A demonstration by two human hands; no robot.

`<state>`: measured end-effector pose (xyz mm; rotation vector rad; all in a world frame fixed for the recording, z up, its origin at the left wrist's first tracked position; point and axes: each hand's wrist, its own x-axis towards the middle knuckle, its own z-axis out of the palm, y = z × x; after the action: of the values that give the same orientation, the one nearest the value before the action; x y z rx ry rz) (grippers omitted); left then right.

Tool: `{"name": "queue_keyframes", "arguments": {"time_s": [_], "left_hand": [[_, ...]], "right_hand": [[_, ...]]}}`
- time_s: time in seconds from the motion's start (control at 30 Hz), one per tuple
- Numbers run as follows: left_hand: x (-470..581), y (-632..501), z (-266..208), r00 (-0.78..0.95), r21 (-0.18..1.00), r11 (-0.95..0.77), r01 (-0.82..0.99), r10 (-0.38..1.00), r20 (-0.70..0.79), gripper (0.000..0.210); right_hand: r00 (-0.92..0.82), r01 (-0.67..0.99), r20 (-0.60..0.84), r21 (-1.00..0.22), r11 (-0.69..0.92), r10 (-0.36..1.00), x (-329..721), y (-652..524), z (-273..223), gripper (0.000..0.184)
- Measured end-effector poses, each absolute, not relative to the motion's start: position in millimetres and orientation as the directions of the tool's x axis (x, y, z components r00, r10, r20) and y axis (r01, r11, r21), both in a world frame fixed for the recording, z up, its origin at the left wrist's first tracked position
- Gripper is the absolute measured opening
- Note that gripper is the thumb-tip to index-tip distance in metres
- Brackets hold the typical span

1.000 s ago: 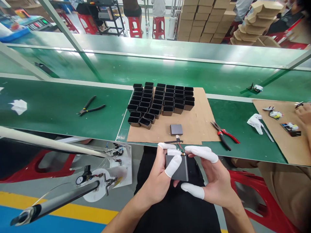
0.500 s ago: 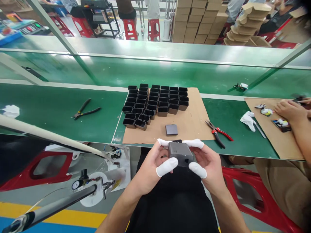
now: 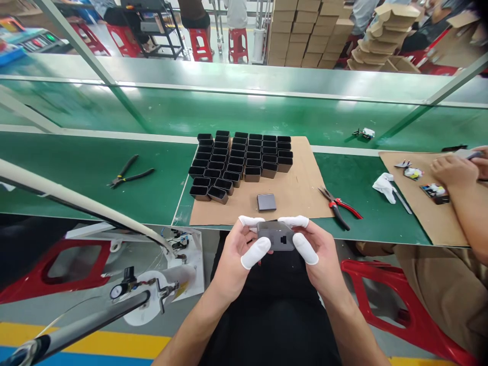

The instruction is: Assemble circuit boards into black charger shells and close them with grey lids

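Between my two hands I hold a dark grey plastic housing with a small dark port-shaped opening in the face toward me. My left hand grips its left side, thumb in front and fingers behind. On the right side, my right hand pinches it the same way. White finger cots cover the thumbs and some fingertips. Just beyond lies a flat grey rectangular piece on the brown cardboard sheet. Behind it stand several rows of open black boxes, their hollow sides up.
Red-handled pliers lie at the cardboard's right edge, black-handled cutters to the left. A white cloth-like piece is near a co-worker's hand at right. A pale pole crosses the left foreground; a red stool stands below.
The housing has been tilted in my hands, so its face with the opening now points more toward me and less of its top shows. The view has shifted slightly.
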<state>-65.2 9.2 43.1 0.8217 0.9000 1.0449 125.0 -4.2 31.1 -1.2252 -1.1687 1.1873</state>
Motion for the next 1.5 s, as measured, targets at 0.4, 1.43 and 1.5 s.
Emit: {"name": "queue_keyframes", "arguments": {"time_s": [0.4,1.43,1.5], "left_hand": [[-69,-6,18,-0.072,0.943,-0.325,0.068,0.941,0.330,0.060],[-49,8,-7,-0.252,0.684,-0.623,0.380,0.642,0.724,0.051],[-45,8,-6,-0.294,0.678,-0.639,0.364,0.612,0.734,0.053]], "right_hand": [[0.028,0.062,0.226,-0.973,0.224,0.974,122,-16,20,0.053],[0.034,0.310,0.386,-0.881,0.358,0.922,138,-20,94,0.063],[0.065,0.224,0.407,-0.896,0.384,0.911,139,-21,97,0.066]]}}
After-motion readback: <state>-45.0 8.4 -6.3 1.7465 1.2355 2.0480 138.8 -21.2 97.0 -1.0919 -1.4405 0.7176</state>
